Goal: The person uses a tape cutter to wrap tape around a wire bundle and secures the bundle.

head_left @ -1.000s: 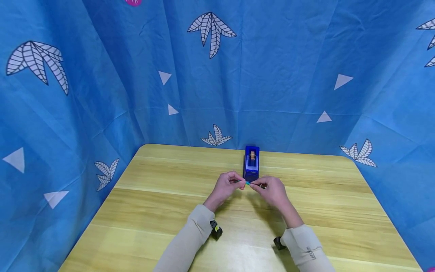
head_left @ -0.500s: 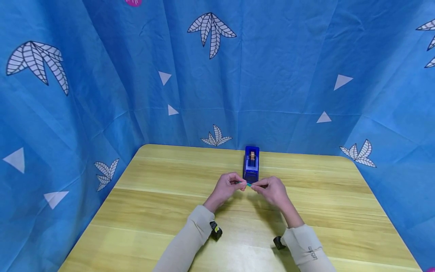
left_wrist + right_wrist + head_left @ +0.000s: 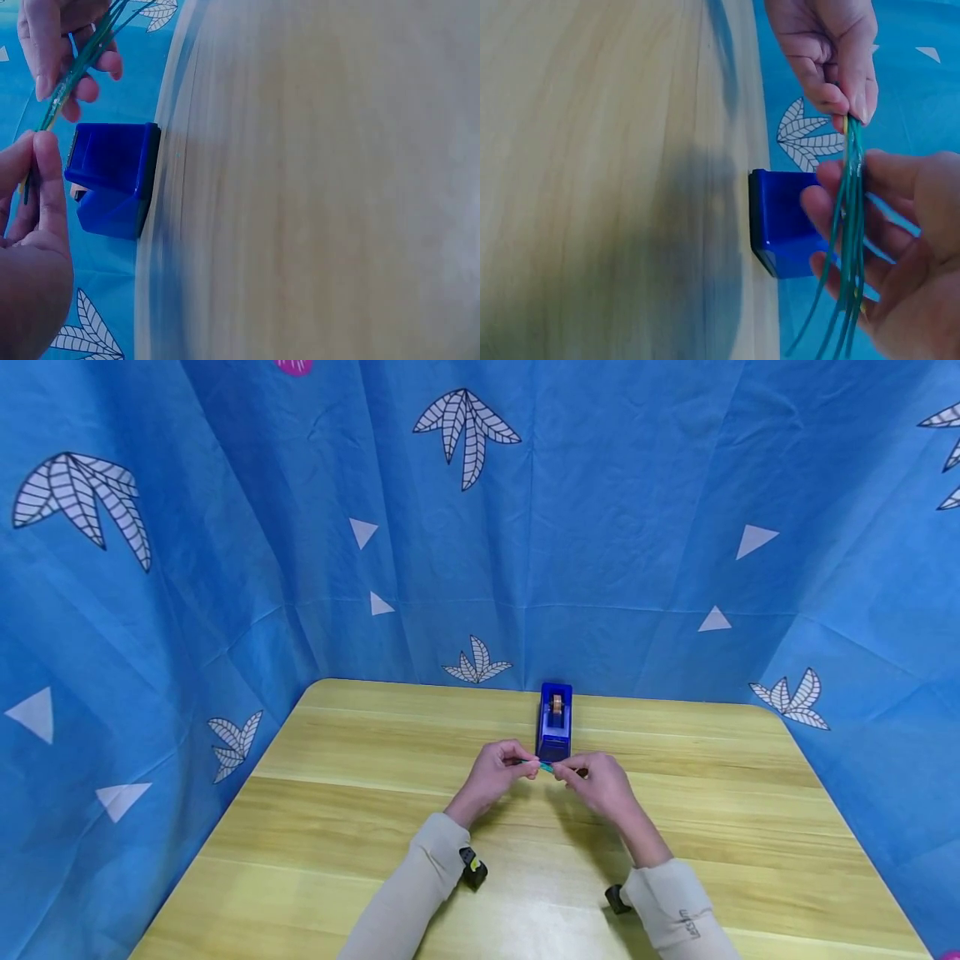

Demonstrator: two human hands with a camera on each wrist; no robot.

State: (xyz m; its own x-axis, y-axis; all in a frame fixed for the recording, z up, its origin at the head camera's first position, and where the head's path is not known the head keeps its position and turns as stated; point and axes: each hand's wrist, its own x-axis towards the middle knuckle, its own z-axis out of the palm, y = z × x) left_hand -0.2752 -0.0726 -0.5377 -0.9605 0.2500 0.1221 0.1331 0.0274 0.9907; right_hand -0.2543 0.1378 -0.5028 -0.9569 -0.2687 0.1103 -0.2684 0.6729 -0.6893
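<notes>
Between my hands, above the table, is a bundle of thin green wire-like strands (image 3: 547, 767) with a little yellow among them. A shiny clear wrap, like tape, lies round the bundle (image 3: 853, 161) near one end. My left hand (image 3: 497, 774) pinches that end between thumb and fingertips. My right hand (image 3: 600, 781) holds the bundle at the wrapped part, thumb on one side and fingers behind. In the right wrist view the loose strands fan out past the right palm. Just behind the hands stands a blue tape dispenser (image 3: 555, 727) with a small roll in it.
The wood-grain table (image 3: 360, 827) stretches to both sides and in front of the arms. A blue patterned curtain (image 3: 637, 510) hangs close behind its back edge and along the sides. Small black wrist cameras (image 3: 473, 869) hang below the sleeves.
Both hands stay in nearly the same place with the bundle. The fingertips have shifted slightly along it, and the left hand has drawn a little to the left.
</notes>
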